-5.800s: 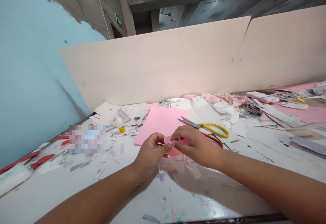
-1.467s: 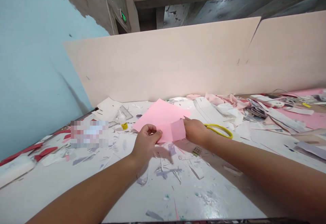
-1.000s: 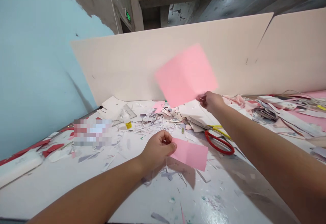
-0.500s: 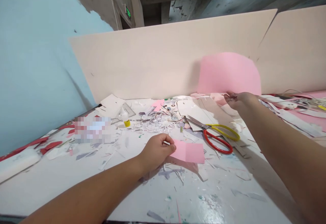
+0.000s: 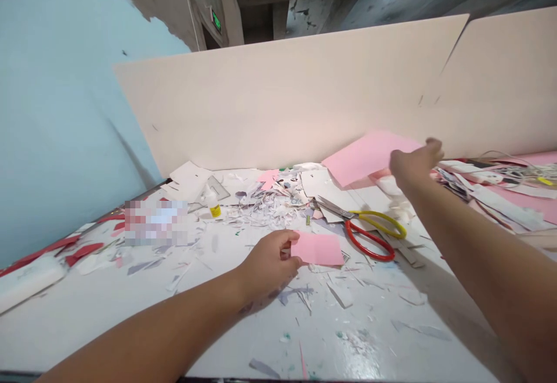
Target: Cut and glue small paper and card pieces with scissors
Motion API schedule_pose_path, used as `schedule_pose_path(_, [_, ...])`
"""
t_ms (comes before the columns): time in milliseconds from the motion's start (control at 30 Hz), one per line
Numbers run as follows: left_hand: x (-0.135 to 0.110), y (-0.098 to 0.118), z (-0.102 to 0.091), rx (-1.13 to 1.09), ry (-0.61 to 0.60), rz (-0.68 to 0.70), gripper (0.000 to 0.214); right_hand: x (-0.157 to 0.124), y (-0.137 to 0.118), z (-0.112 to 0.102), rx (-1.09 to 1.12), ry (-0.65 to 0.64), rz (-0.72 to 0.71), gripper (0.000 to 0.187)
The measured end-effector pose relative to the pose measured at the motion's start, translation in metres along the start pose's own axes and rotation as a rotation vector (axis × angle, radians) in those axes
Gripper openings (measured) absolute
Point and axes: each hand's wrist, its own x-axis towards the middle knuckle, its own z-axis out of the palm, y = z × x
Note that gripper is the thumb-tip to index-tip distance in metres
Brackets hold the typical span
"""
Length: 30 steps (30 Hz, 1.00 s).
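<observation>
My left hand [image 5: 272, 261] pinches the left end of a small pink paper piece [image 5: 319, 249] between thumb and fingers, just above the table. A larger pink paper sheet [image 5: 363, 156] tilts down at the back, near the board. My right hand [image 5: 415, 165] is at that sheet's right end, thumb and fingers apart; slight blur hides whether it touches the sheet. Between the hands lie scissors [image 5: 348, 215] with one yellow and one red handle, blades partly spread and pointing left.
White paper scraps [image 5: 274, 206] litter the table [image 5: 130, 319]. A small glue bottle [image 5: 214, 204] with a yellow label stands left of them. A pale board [image 5: 282, 104] closes off the back. Cords and strips [image 5: 505, 180] lie at right, red scraps [image 5: 85, 252] at left.
The large pink sheet has dropped from upright against the board to a lower tilt, shifting left. My right hand has turned and risen slightly. The small pink piece now lies flatter in my left hand.
</observation>
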Motion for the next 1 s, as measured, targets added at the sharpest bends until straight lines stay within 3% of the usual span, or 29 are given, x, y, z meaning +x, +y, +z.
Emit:
schedule_pose_path(67, [0.0,0.001,0.0,0.143,0.037,0.11,0.046,-0.015,-0.013,0.003,-0.036,-0.016,-0.145,0.052])
schedule_pose_path(100, [0.0,0.001,-0.001,0.199,0.043,0.155,0.046,-0.024,-0.02,0.006,-0.111,-0.197,-0.434,0.046])
schedule_pose_path(167, [0.0,0.0,-0.002,0.272,0.031,0.209,0.046,-0.042,-0.034,0.016,-0.128,-0.484,-0.713,0.034])
schedule_pose_path(267, [-0.001,0.001,-0.003,0.346,0.016,0.244,0.045,-0.071,-0.053,0.039,-0.139,-0.704,-0.868,0.042])
schedule_pose_path(367, [-0.002,0.004,-0.004,0.408,0.006,0.262,0.045,-0.091,-0.068,0.058,-0.159,-0.853,-0.92,0.046])
schedule_pose_path(567, [-0.004,0.004,-0.006,0.436,0.0,0.318,0.041,-0.089,-0.088,0.073,-0.181,-0.963,-0.784,0.014])
schedule_pose_path(633, [-0.004,0.005,-0.006,0.455,-0.017,0.312,0.04,-0.082,-0.093,0.074,-0.131,-0.95,-0.688,0.021])
schedule_pose_path(733, [-0.004,0.007,-0.006,0.491,-0.03,0.306,0.041,-0.071,-0.1,0.075,0.021,-0.89,-0.513,0.026])
schedule_pose_path(900, [-0.004,0.007,-0.004,0.488,-0.017,0.319,0.039,-0.049,-0.115,0.071,0.387,-0.74,-0.196,0.008])
schedule_pose_path(1000, [-0.003,0.007,-0.003,0.493,-0.036,0.309,0.04,-0.036,-0.126,0.065,0.601,-0.67,-0.022,0.007])
